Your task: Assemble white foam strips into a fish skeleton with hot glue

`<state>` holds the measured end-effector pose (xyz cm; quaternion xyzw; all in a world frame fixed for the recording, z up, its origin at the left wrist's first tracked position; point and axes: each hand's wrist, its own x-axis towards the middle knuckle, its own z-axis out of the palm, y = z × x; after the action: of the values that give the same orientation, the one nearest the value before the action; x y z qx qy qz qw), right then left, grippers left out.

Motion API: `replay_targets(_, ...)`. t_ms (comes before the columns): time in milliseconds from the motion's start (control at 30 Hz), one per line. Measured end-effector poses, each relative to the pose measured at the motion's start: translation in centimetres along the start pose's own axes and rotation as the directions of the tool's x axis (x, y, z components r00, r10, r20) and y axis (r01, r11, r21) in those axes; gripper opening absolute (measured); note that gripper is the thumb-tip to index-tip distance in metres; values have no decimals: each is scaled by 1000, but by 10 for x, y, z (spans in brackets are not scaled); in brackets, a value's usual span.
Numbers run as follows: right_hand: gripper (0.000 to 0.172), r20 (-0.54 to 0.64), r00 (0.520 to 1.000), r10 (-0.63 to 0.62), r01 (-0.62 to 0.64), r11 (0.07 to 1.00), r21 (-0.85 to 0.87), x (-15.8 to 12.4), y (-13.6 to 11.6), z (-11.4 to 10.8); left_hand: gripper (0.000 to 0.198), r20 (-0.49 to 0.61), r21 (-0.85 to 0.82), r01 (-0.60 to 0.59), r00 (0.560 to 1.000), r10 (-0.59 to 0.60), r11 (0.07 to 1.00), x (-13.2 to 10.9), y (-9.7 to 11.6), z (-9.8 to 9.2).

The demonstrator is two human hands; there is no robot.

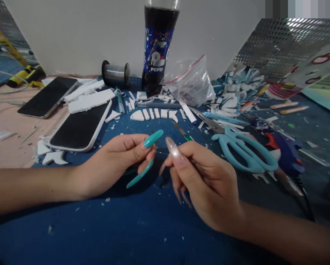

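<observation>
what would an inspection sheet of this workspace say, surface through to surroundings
Surface: dark blue tabletop, strewn with small white scraps.
Job's things: thin shiny thread, pulled straight; beyond it, fish-shaped row of flat white pieces.
Clutter: light-blue-handled metal scissors, clear plastic bag, dark cola bottle with blue label, black-ended spool, two black-screened phones.
Grippers: bare left hand, turquoise nails, fingers pinching the thread; bare right hand, pale glossy nails, seemingly pinching it too.
Cables: white cable by the farther phone; black cable by a dark blue tool.
Surroundings: pale upright panel behind; perforated metal mesh either side.
</observation>
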<state>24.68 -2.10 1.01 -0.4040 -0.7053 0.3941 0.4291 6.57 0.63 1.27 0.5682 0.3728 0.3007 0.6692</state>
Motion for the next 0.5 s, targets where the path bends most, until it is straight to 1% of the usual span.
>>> replay_targets(500, 26, 18, 1000, 1, -1, 1000, -3, 1, -1, 0, 33, 27, -28, 16, 1000, -15, 999, 0, -1, 0)
